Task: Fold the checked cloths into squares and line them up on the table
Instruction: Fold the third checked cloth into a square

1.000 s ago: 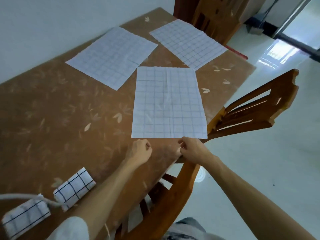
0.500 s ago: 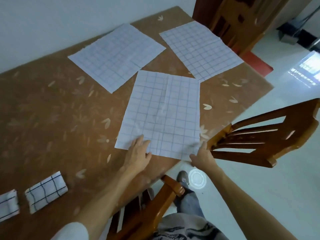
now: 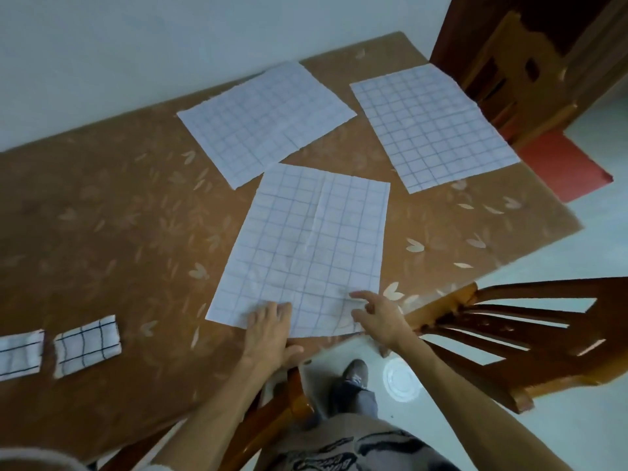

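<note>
Three white checked cloths lie flat on the brown table (image 3: 102, 212). The nearest cloth (image 3: 306, 239) reaches the table's front edge, with a crease down its middle. My left hand (image 3: 268, 329) presses flat on its near edge, fingers spread. My right hand (image 3: 377, 314) rests open on the cloth's near right corner, fingers apart. A second cloth (image 3: 265, 120) lies at the back centre and a third cloth (image 3: 431, 124) at the back right. Two folded checked cloths sit side by side at the left front: one folded cloth (image 3: 86, 345) and another folded cloth (image 3: 18, 351) cut off by the frame.
A wooden chair (image 3: 509, 331) stands at the right, close to the table's corner. Another chair's frame (image 3: 272, 402) is under my arms. A dark wooden cabinet (image 3: 530, 62) stands at the back right, with a red mat (image 3: 560, 164) below it. A wall runs behind the table.
Both hands have moved from pinching the cloth's near edge to lying open on top of it. The view has shifted, so the cloth now looks slanted to the left.
</note>
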A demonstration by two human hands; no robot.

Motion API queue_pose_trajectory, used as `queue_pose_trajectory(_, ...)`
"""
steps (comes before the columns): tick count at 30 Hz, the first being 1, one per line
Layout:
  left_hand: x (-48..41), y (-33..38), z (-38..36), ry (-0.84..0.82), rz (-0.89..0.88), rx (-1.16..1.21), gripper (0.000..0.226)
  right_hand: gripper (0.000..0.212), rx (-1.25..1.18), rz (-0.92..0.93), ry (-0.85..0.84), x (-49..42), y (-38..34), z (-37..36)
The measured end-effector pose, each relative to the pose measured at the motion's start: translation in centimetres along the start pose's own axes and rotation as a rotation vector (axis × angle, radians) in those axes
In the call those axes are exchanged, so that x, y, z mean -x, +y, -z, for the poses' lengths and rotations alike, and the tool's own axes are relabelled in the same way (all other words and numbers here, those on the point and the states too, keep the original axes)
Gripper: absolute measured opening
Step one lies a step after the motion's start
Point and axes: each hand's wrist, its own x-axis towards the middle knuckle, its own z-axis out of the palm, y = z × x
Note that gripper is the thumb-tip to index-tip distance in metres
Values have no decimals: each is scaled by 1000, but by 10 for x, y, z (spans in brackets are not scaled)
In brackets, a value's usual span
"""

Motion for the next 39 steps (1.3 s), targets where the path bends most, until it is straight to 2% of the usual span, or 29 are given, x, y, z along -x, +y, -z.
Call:
queue_pose_trajectory(3, 7, -7, -3, -3, 43, -11, 76, 21, -154, 45, -57, -3, -17, 16)
queue_pose_trajectory(5, 12, -16, -3, -31, 103, 11, 58, 21, -315, 48, -61, -3, -34, 20)
queue_pose_trajectory(8, 24, -41, -1, -28, 137, 43, 36, 33, -478, 9, -111, -3, -55, 23)
queue_pose_trajectory(10, 33, -62, -1, 72, 141, 160, 19, 39, -474, -2, -144, -6, -64, 19)
queue_pose_trajectory(13, 48, -94, 2, 199, 154, 353, 8, 27, -293, 72, -142, -12, -72, 7)
queue_pose_trajectory(16, 69, -117, 14, 186, 253, 552, 12, 19, -125, 163, -136, -18, -80, -12)
queue_pose_trajectory(21, 104, -158, 15, 181, 329, 574, 10, 8, -32, 222, -76, -26, -95, -54)
queue_pose_trajectory(26, 147, -194, 1, 34, 335, 805, 38, 8, 31, 260, 56, -28, -113, -85)
queue_pose_trajectory(29, 167, -209, -12, -17, 329, 848, 8, 11, 32, 279, 130, -24, -121, -95)
queue_pose_trajectory(34, 172, -216, -18, 100, 400, 1107, 21, 21, 108, 294, 262, -18, -116, -101)
queue_pose_trajectory(37, 169, -222, -8, 177, 444, 1325, 5, 25, 115, 200, 241, -20, -106, -98)
queue_pose_trajectory(39, 165, -224, -1, 220, 460, 1436, 8, 26, 117, 187, 256, -22, -103, -93)
